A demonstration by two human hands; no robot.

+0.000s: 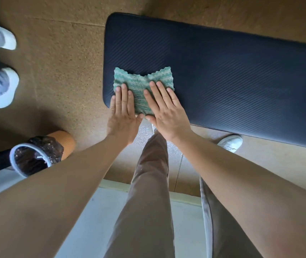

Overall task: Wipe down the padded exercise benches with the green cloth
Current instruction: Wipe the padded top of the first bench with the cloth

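Note:
A dark padded bench (232, 79) with a ribbed surface runs from the middle of the view off to the right. The green cloth (139, 84) lies spread flat on its near left corner. My left hand (123, 110) presses flat on the cloth's left side, fingers straight and together. My right hand (167, 110) presses flat on the cloth's right side, fingers slightly spread. Neither hand grips the cloth; both palms hold it down against the pad, thumbs almost touching at the bench's near edge.
Brown speckled floor (59, 75) surrounds the bench. Another person's feet in white shoes (5, 86) stand at the far left. A lined orange waste bin (42, 155) sits at lower left beside a black bar. My own legs and a white shoe (231, 143) stand against the bench's near side.

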